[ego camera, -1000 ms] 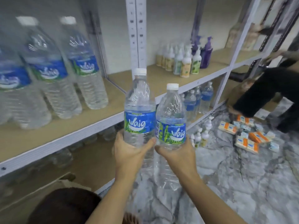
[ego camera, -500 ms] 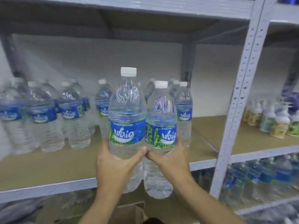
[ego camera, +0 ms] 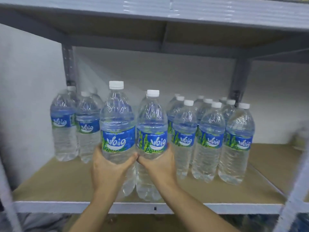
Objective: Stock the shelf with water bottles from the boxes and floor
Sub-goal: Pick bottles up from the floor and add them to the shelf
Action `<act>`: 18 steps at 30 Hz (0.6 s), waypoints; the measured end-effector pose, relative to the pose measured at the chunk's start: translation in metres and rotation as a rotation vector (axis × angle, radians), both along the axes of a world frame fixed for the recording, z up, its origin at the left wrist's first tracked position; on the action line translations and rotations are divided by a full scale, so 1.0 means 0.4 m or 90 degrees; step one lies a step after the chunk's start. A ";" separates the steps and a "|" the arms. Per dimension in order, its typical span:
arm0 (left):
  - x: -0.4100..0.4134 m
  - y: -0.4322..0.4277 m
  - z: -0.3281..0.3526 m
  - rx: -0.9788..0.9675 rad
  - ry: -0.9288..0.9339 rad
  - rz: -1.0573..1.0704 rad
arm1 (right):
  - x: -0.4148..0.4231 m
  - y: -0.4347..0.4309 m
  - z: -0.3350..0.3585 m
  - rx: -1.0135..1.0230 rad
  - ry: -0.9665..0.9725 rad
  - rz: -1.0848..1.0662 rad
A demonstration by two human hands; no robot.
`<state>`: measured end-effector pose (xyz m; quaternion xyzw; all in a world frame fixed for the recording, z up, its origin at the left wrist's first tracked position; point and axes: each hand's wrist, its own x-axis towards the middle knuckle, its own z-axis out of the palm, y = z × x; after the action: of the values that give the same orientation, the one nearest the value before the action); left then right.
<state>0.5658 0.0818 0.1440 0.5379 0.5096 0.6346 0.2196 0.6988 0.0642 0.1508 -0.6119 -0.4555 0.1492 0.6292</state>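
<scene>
1. Background: a pale wall (ego camera: 167, 77) stands behind a grey metal rack. A brown shelf board (ego camera: 50, 185) spans the view, with its white front rail (ego camera: 217, 208) at 6 o'clock and the upper shelf (ego camera: 200, 12) at 12 o'clock.
2. Left hand (ego camera: 107, 169): the forearm rises from 6 o'clock. The palm and fingers wrap the left bottle (ego camera: 117, 121) just under its label, and the thumb lies across the front towards 3 o'clock.
3. Right hand (ego camera: 160, 166): a mirrored pose, curled round the right bottle (ego camera: 153, 124) below the label, thumb towards 9 o'clock. The two thumb tips meet between the bottles.
4. Held pair: the bottles are side by side and touching, upright, with the long axis vertical, white caps at 12 o'clock and labels facing the onlooker. The left cap sits higher. Their bases are over the front strip of the board, just behind the rail; whether they rest on it cannot be told.
5. Open room: bare board lies at 8 o'clock of the pair and again at the far right, at 4 o'clock. Clear space separates the caps from the upper shelf.
6. Stock: a block of standing bottles (ego camera: 209, 141) is at 3 o'clock, just beside the right hand. Two rear bottles (ego camera: 73, 128) stand at 10 o'clock, nearer the wall.
</scene>
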 end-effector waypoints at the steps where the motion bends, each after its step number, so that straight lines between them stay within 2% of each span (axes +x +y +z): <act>1: -0.009 0.016 -0.004 0.002 -0.006 0.004 | -0.012 0.023 -0.004 -0.001 0.002 -0.013; 13: -0.050 0.084 -0.034 0.008 -0.008 -0.005 | -0.003 0.202 -0.082 0.027 0.009 -0.173; 18: -0.026 0.087 -0.039 0.018 -0.006 -0.015 | 0.001 0.212 -0.110 0.043 -0.011 -0.171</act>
<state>0.5556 0.1165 0.1284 0.5438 0.4929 0.6418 0.2222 0.6994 0.1488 0.1069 -0.6470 -0.3797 0.0434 0.6598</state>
